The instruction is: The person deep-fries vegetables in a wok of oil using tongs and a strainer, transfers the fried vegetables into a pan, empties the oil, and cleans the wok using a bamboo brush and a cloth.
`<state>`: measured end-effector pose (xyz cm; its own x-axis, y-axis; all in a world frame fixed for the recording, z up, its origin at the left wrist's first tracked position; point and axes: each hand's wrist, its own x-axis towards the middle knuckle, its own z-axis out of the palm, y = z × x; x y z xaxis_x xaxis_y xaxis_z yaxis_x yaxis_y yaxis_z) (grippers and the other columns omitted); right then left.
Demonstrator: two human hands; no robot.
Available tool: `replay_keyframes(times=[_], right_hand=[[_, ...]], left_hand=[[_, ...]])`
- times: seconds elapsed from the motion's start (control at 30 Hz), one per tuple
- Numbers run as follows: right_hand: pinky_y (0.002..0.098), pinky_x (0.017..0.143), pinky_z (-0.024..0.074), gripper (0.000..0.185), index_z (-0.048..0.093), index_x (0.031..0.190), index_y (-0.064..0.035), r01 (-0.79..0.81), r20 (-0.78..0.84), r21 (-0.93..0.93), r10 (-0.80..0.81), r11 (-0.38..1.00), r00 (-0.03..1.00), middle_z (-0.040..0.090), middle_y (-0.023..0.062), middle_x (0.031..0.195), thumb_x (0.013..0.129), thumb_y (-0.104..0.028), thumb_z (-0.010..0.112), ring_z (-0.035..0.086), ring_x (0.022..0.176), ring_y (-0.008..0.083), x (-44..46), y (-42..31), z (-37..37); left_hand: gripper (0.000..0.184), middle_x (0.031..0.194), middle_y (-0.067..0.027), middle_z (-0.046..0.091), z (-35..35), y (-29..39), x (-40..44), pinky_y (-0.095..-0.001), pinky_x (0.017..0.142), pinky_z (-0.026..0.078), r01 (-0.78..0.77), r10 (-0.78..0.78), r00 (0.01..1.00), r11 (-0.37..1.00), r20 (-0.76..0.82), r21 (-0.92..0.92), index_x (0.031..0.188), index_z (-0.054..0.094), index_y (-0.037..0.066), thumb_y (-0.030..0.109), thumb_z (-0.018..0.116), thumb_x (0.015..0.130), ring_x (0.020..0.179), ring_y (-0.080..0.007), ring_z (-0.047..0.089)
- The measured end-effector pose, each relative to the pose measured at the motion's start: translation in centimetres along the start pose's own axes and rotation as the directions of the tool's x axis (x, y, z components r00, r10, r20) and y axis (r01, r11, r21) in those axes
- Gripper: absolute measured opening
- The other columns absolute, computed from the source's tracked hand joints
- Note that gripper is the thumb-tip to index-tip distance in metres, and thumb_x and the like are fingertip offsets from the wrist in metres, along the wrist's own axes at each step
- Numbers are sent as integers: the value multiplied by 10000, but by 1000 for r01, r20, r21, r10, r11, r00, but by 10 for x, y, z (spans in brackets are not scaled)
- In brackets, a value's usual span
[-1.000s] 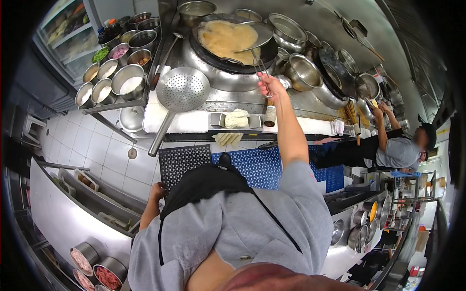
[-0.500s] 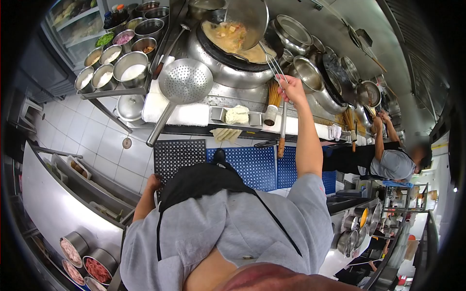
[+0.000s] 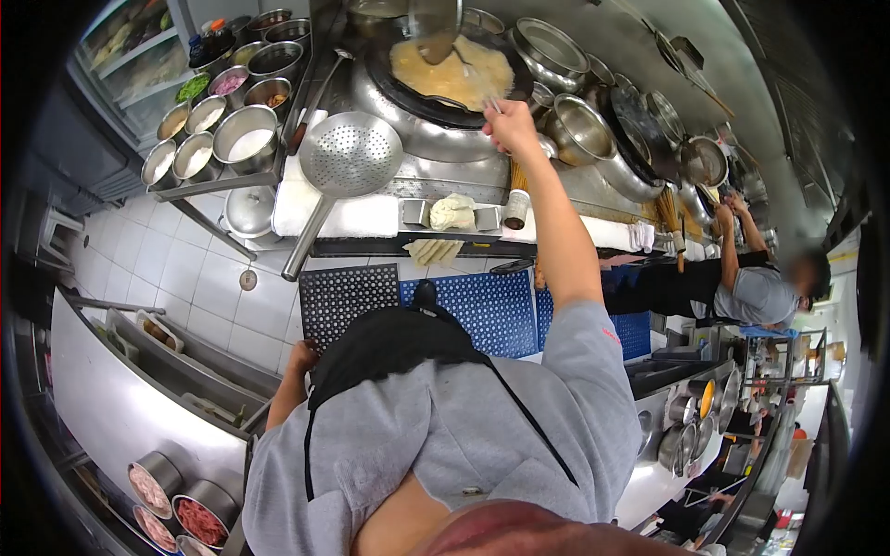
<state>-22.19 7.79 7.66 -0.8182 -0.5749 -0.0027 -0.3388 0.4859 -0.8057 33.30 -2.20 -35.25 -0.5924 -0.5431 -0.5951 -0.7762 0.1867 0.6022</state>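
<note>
My right hand (image 3: 511,127) is closed round the handle of a large wire-handled strainer, reaching over the near rim of the wok (image 3: 451,118). Tilted above the wok's far side, the strainer (image 3: 443,28) is partly cut off and blurred. Yellowish, bubbling liquid (image 3: 417,69) fills the wok. Beside my apron, my left hand (image 3: 303,356) hangs low with fingers curled in; I see nothing in it. A bamboo brush (image 3: 516,196) stands below my right wrist, and a perforated skimmer (image 3: 350,156) lies to the left on the counter.
Metal pots of ingredients (image 3: 247,139) crowd a left shelf. A folded cloth (image 3: 452,211) sits at the counter's front edge. Steel bowls (image 3: 581,130) stand right of the wok. A co-worker (image 3: 742,287) works farther right. Meat pots (image 3: 201,514) are behind me, left.
My right hand has moved left and up toward the wok. The strainer has tipped from nearly flat to steep, and the solid pieces seen before no longer show in the liquid.
</note>
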Motion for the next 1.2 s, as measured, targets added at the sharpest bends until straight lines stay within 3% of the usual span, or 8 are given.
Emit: replay_keyframes(times=[0.23, 0.33, 0.53, 0.77, 0.87, 1.1, 1.17, 1.2], right_hand=[[222, 363, 321, 271, 648, 1162, -79, -134, 183, 15, 129, 991, 975, 558, 1, 626, 920, -148, 549, 428, 432, 50, -37, 22, -38], [253, 371, 362, 235, 682, 1086, -71, -106, 189, -99, 124, 989, 974, 576, 15, 616, 894, -149, 570, 463, 438, 82, -48, 33, -80], [223, 355, 295, 271, 644, 1168, -70, -64, 17, -180, 68, 982, 998, 533, -5, 614, 921, -141, 559, 405, 407, 50, -69, 48, -113], [227, 350, 293, 247, 644, 1151, -65, -133, -21, 155, 138, 979, 990, 559, 15, 633, 940, -141, 541, 427, 415, 54, -81, 55, -121], [227, 347, 297, 250, 644, 1155, -69, -123, -92, 95, 132, 988, 987, 555, 14, 626, 941, -144, 538, 426, 409, 57, -71, 61, -113], [284, 351, 373, 288, 578, 1207, -52, -9, -370, -306, -110, 952, 923, 589, 75, 603, 941, -131, 502, 519, 425, 115, 9, 112, -62], [297, 365, 398, 272, 573, 1193, -74, -164, -290, -134, 120, 977, 950, 589, 86, 613, 946, -117, 467, 528, 433, 128, -11, 78, -45], [292, 370, 402, 274, 559, 1204, -82, -206, -211, 112, 226, 972, 951, 589, 79, 629, 951, -112, 456, 511, 431, 136, -13, 77, -36]], left_hand=[[319, 1012, -216, 685, -3, 9, 13, -378, 870, 512, 8, -14, 995, 998, 100, 62, 1019, 708, 25, 89, 590, 729, 992, -310, 667], [317, 989, -214, 688, -5, 14, 26, -379, 871, 514, -8, -1, 994, 996, 108, 85, 995, 714, 26, 76, 575, 715, 976, -312, 671], [302, 974, -207, 688, 1, 3, 56, -386, 867, 520, -141, 140, 990, 981, 19, 132, 961, 724, 56, 69, 591, 690, 966, -325, 669], [337, 984, -208, 682, -6, 20, 53, -398, 869, 522, -171, 160, 985, 968, 72, 187, 975, 725, 78, 96, 675, 643, 969, -340, 662], [332, 983, -203, 683, -8, 34, 41, -406, 849, 524, -27, 21, 998, 994, 55, 109, 990, 718, 78, 111, 656, 667, 969, -349, 658], [354, 1033, -203, 671, 2, 11, 38, -416, 867, 508, -106, 100, 994, 974, 44, 199, 1028, 700, 92, 172, 585, 703, 1005, -354, 641], [368, 1054, -191, 669, 2, 14, 38, -413, 888, 502, -56, 46, 998, 961, 43, 271, 1037, 700, 107, 188, 583, 698, 1027, -347, 632], [375, 1074, -169, 669, 2, 14, 36, -404, 898, 498, -5, -7, 998, 983, 61, 184, 1045, 698, 103, 185, 577, 700, 1043, -331, 628]])
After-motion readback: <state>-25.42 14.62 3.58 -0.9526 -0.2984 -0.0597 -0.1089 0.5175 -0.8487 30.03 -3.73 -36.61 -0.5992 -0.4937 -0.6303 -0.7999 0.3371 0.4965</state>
